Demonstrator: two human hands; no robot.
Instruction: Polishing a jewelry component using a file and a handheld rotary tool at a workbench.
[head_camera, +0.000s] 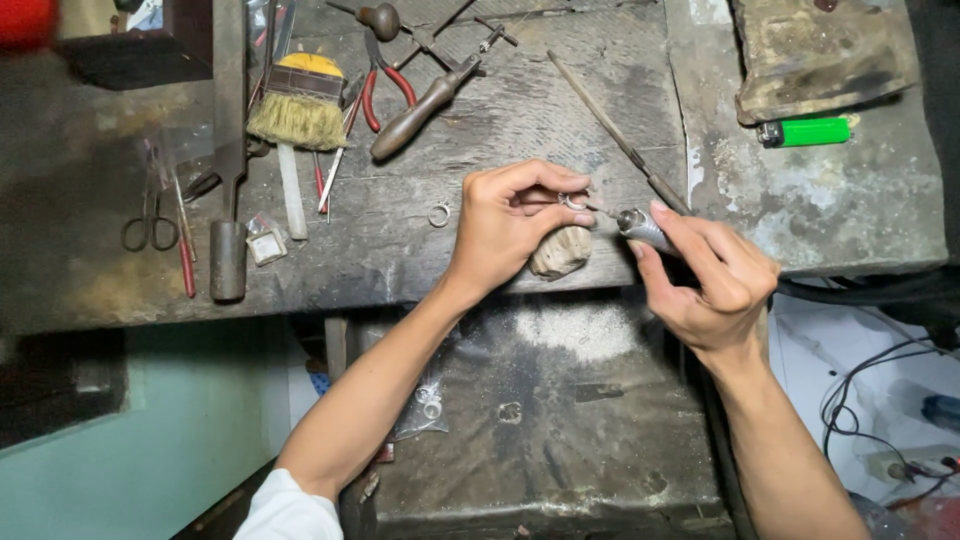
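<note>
My left hand (510, 222) pinches a small silver ring (573, 203) between thumb and fingertips, resting it on a worn wooden bench peg (560, 252) at the edge of the workbench (520, 120). My right hand (712, 280) grips a metal rotary handpiece (641, 227). Its thin bit touches the ring from the right. Another small ring (439, 214) lies loose on the bench just left of my left hand.
On the bench lie a straw brush (297, 108), red-handled pliers (385, 85), a wooden-handled hand vise (420, 108), a long file (615, 130), scissors (150, 222) and a green lighter (805, 131). A dark catch tray (560, 420) dusted with filings sits below. Cables trail at lower right.
</note>
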